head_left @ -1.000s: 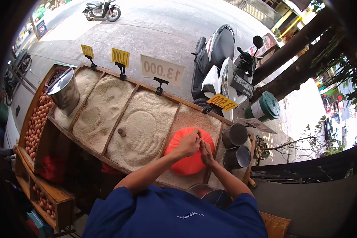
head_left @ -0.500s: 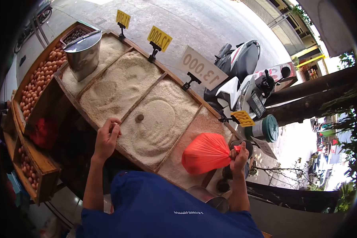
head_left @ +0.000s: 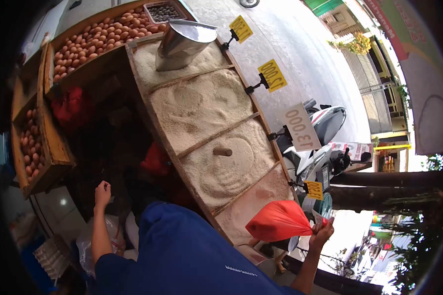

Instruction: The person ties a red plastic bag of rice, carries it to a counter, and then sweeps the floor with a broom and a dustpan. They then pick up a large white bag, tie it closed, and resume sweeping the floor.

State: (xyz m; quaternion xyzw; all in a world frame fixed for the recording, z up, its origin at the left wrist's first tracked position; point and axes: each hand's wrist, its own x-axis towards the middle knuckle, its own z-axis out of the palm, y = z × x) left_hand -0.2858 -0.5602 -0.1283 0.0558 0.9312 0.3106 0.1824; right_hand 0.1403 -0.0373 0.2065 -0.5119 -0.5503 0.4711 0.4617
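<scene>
Head view: my right hand (head_left: 322,235), at four o'clock, pinches the red bag (head_left: 276,221) by its gathered neck; the bag is at five, beside pinkish grain (head_left: 240,211). My left hand (head_left: 102,194), at eight, has curled fingers; whether they close fully I cannot tell.

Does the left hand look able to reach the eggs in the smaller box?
Probably yes, perhaps one step nearer: the left hand looks empty and the smaller box is open above, though its wooden side stands before the eggs.
</scene>
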